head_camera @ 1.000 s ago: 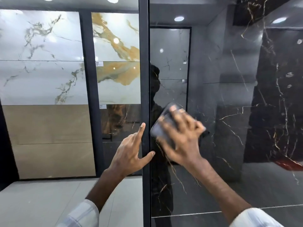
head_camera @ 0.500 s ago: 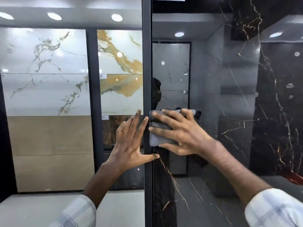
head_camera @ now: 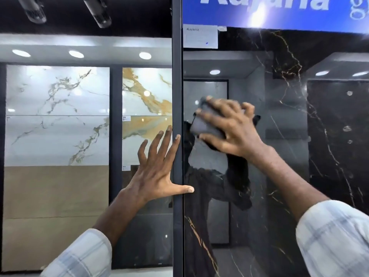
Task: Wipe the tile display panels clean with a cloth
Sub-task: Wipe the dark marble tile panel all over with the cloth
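Lying under right hand (head_camera: 237, 133) fingers (head_camera: 213, 117): cloth (head_camera: 203, 127)

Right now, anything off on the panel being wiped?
Nothing damaged or askew. The black panel shows a few pale blotches toward its right side, away from the cloth under the right hand; stains or marble pattern, I cannot tell.
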`<state>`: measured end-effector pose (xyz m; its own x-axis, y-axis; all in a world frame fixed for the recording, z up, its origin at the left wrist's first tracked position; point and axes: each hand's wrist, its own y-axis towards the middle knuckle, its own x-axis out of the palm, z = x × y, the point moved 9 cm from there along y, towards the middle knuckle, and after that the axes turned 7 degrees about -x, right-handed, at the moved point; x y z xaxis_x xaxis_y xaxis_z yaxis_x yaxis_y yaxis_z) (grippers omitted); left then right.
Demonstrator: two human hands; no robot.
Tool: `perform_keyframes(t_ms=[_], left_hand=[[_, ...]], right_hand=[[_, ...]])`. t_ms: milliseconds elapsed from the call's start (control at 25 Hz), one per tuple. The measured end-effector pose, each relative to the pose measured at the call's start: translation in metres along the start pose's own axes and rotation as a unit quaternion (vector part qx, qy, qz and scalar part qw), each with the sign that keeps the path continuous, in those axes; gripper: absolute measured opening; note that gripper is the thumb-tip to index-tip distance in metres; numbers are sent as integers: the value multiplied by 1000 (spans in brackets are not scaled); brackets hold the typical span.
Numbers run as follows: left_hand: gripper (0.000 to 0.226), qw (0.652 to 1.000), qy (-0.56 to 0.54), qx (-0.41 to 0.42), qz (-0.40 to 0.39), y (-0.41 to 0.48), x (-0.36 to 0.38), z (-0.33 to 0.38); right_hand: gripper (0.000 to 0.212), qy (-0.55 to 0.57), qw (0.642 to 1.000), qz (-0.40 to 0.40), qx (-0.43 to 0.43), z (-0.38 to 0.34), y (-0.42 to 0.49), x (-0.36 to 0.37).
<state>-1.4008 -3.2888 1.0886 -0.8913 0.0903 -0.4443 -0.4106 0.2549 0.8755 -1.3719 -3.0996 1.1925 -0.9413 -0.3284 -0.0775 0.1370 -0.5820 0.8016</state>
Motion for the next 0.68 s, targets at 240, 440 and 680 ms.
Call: perform_keyframes(t_ms=[240,440,680], left_hand=[[146,1000,16,13,6,26,-10,-3],[146,1000,28,6,-8,43,-21,-8],[147,999,33,14,7,63,-29,-13]], right_hand=[[69,-36,992,-23,-115,-25,38,14],[70,-21,997,17,70,42,82,6],[73,-21,999,-3,-30,31,137,7]])
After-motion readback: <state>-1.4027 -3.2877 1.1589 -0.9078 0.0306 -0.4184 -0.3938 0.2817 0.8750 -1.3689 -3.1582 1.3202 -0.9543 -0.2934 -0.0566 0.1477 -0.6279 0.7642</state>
